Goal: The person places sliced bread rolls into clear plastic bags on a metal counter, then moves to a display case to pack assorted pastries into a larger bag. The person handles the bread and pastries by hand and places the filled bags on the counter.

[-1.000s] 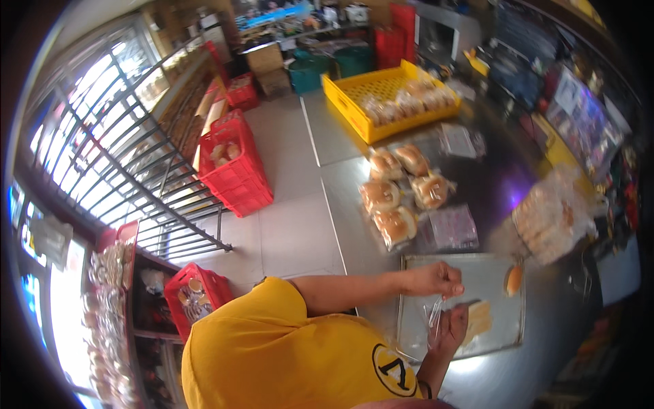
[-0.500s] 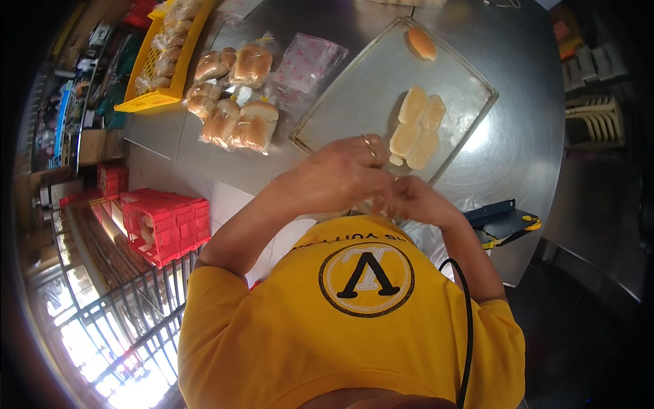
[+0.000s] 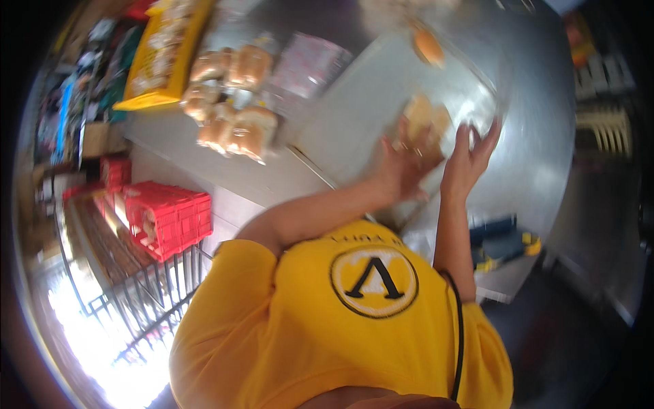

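Note:
Over the near end of a metal baking tray (image 3: 361,116), my left hand (image 3: 403,167) is spread, its fingers at the pale bun cluster (image 3: 421,112) and hiding the cluster's near part. Blur hides whether they touch. My right hand (image 3: 466,160) is raised just right of the buns, thumb and fingers apart, and I make out nothing held in it. Toward the tray's far corner lies a single browner long bun (image 3: 428,48).
Bagged bread rolls (image 3: 248,133) sit left of the tray, beside flat printed plastic bags (image 3: 306,65). A yellow crate (image 3: 146,99) of bagged bread stands far left, and a red crate (image 3: 180,218) below it. A dark blue and yellow object (image 3: 501,242) lies at the table's right edge.
My hands have parted from close together in front of my chest and moved forward and right over the tray. The left has reached the buns; both have spread their fingers.

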{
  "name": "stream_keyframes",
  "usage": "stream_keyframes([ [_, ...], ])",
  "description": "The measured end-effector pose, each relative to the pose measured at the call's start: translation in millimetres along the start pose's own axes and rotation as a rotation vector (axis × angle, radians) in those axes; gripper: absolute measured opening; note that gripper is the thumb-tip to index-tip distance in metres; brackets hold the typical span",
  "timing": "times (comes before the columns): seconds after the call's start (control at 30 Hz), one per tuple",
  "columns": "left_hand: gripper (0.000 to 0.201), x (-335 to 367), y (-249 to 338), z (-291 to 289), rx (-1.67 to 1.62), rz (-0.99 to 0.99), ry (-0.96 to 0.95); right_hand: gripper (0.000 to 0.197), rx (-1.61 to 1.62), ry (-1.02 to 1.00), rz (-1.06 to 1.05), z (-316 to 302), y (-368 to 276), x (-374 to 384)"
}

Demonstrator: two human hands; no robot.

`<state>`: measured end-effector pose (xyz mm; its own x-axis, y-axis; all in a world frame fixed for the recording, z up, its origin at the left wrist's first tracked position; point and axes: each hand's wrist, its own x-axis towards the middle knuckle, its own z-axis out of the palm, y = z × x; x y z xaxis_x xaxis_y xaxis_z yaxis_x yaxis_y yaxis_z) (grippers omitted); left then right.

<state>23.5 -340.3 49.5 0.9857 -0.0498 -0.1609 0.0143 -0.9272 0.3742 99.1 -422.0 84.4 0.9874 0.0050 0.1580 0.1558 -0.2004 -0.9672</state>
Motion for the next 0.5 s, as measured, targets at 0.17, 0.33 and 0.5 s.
stream_keyframes([
  [0.17,0.068,10,-59,48,0.016,0.092,0.301,0.077,0.167,-0.076,0.341,12,50,-14],
  [0.33,0.058,-36,-86,-15,-0.077,0.008,0.203,0.069,0.268,-0.129,0.646,3,93,-18],
  [0.5,0.057,-37,-95,4,-0.306,-0.078,0.324,0.070,0.413,-0.237,0.653,31,93,-21],
])
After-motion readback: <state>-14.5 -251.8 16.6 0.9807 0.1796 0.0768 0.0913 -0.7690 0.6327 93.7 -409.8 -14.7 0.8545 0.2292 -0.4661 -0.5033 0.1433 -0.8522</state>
